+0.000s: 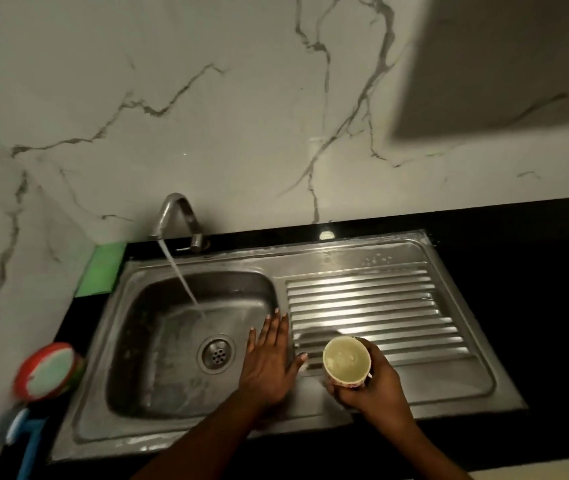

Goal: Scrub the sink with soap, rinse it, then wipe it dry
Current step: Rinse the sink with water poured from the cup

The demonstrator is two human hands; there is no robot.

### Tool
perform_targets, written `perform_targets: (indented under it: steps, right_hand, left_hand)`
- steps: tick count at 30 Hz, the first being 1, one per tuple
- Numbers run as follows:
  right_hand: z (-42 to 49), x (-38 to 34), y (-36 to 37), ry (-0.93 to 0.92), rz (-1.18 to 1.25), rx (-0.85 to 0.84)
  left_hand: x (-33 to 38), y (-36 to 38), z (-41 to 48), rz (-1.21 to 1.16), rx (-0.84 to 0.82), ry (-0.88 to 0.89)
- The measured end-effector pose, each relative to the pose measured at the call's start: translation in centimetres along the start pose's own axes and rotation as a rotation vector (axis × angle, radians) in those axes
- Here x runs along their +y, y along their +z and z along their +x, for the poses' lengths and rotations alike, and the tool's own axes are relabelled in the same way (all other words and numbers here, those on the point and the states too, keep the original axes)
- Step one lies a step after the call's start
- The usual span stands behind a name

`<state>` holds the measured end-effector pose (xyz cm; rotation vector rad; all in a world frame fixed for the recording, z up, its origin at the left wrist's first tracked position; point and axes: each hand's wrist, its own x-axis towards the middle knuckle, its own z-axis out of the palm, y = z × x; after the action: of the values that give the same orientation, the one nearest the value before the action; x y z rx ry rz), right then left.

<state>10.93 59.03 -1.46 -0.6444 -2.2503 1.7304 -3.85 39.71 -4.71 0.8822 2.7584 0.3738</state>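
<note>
The steel sink (pixel 137 344) has a basin on the left with a round drain (pixel 216 353), and a ribbed drainboard (pixel 373 306) on the right. Water runs from the tap (pixel 177 213) into the basin. My left hand (pixel 271 362) lies flat with straight fingers on the ridge between basin and drainboard. Over the drainboard's near part, my right hand (pixel 369 382) grips a small cup (pixel 346 361) filled with pale liquid. Soapy streaks show on the sink rim.
A green cloth (pixel 101 271) leans in the back left corner by the marble wall. A red tub with a pale green pad (pixel 49 372) and a blue brush handle (pixel 30 445) sit on the black counter (pixel 536 306) left of the sink.
</note>
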Motion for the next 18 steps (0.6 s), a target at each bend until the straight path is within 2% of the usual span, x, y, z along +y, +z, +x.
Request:
perform_targets:
  steps: [7, 18]
  right_hand:
    - [2.6, 3.4, -9.0, -0.015, -0.029, -0.001]
    - [4.0, 4.2, -13.0, 0.036, -0.008, 0.127]
  left_hand:
    - [8.7, 2.9, 1.4, -0.002, 0.005, 0.008]
    - [11.4, 2.7, 4.9, 0.005, -0.008, 0.083]
